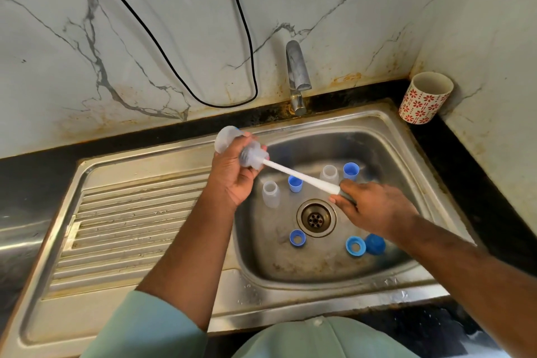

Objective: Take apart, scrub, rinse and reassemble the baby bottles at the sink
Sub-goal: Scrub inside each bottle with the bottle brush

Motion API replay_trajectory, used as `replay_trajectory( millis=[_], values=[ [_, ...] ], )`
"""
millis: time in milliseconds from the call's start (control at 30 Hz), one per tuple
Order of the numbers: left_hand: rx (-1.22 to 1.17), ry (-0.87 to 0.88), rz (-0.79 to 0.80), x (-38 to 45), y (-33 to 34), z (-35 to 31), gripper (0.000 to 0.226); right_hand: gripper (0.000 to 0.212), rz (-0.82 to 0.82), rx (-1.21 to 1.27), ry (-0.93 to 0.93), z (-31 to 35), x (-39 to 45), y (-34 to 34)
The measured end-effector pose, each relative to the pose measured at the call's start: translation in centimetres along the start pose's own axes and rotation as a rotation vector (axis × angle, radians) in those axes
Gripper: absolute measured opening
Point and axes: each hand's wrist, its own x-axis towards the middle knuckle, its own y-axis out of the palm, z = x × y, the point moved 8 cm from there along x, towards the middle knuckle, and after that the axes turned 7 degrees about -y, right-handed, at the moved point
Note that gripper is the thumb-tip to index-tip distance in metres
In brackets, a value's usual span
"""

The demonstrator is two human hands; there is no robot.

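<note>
Left hand grips clear bottle over sink rim; right hand grips brush handle, head inside bottle. Risk: wet bottle slipping, dropping onto bottles, blue caps below hands.

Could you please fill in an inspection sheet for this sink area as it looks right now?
Surface: stainless steel sink with ribbed draining board, stained; round drain open.
Job's things: clear plastic baby bottle held over the sink's left edge, white-handled bottle brush inside it; two more clear bottles stand in the basin, with blue caps and blue collar rings.
Clutter: white mug with red flower pattern on the black counter's back corner.
Grippers: left hand grips the bottle; right hand grips the brush handle.
Cables: black cable loops down the marble wall.
Surroundings: metal tap, no water running; rust stains along the wall base.
</note>
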Motion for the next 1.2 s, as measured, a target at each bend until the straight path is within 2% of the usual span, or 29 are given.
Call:
replay_trajectory(
  millis=[100,233,333,500,633,700,800,900,967,1033,1067,1133,1200],
  values=[
    [0.069,0.072,-0.193,0.2,-0.7,-0.6,0.067,0.036,0.023,0.054,0.04,2.0,-0.3,-0.1],
    [0.022,0.049,-0.223,0.2,-0.9,-1.2,0.065,0.032,0.042,0.205,0.006,2.6,-0.6,0.5],
    [0.101,0.015,-0.216,0.1,-0.6,-0.6,0.07,0.032,0.039,0.296,0.07,1.5,-0.5,1.6],
    [0.002,0.065,-0.232,0.1,-1.2,-1.4,0.067,0.035,0.005,0.646,0.004,2.0,-0.1,1.6],
    [-0.016,0.089,-0.233,0.1,-0.8,-1.5,0.063,0.037,0.036,0.614,0.063,2.6,-0.3,2.0],
    [-0.1,0.094,-0.203,0.2,-1.0,-1.9,0.065,0.039,0.026,0.739,0.025,3.3,-0.3,1.5],
    [-0.096,0.131,-0.143,0.5,0.0,-2.1,0.068,0.04,-0.026,0.939,0.132,3.6,-0.6,2.8],
    [-0.22,0.148,-0.176,0.6,-0.3,-1.7,0.069,0.039,0.053,0.892,0.114,5.6,-0.9,2.9],
    [-0.284,0.154,-0.186,0.8,-1.0,-1.7,0.069,0.034,0.069,0.991,0.096,5.6,-1.0,2.0],
    [-0.204,0.161,-0.156,1.1,-0.5,-2.0,0.069,0.033,0.064,1.085,0.176,4.5,-1.0,2.2],
    [-0.126,0.153,-0.145,1.1,0.0,-1.7,0.067,0.034,0.051,1.049,0.204,4.3,-1.2,2.4],
    [-0.068,0.129,-0.117,0.9,0.8,-1.3,0.063,0.035,0.054,0.909,0.182,4.4,-1.2,2.1],
    [-0.13,0.108,-0.135,1.0,0.4,-1.2,0.061,0.031,0.073,0.95,0.124,4.5,-1.5,1.2]
  ],
)
